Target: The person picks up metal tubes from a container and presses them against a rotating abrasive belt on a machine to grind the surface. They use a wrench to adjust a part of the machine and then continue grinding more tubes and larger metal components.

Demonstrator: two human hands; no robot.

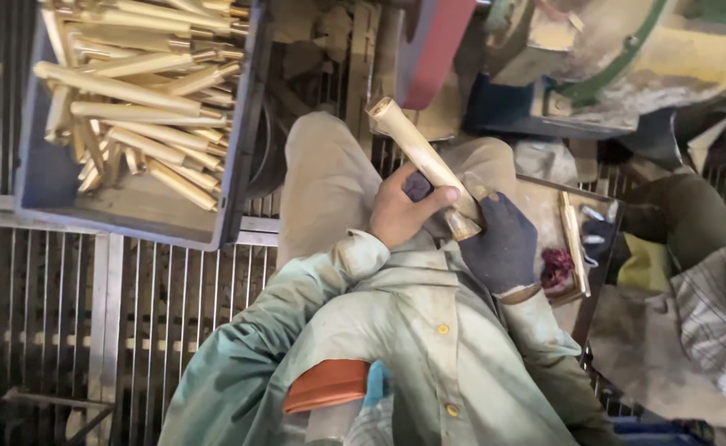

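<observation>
1. We hold a pale wooden handle (420, 161) over our lap, slanting from its far flared end down to a darker, metal-looking near end. The grip is short and low, so we judge that the long free end could swing or tip out if the fingers loosen.
2. Our left hand (404, 211) is bare and clamped around the handle's lower part, thumb across it. Our right hand (501, 239), in a dark glove, is pressed against the near end; we cannot tell whether it grips it fully.
3. Bare skin on rough wood may catch a splinter, we think.
4. If dropped, the handle could slip through the metal floor grating (173, 289).
5. The handle looks light tan, smooth and rounded, slightly chipped at the far tip.
6. Many like handles lie in the grey crate (243, 149) to the far left.
</observation>
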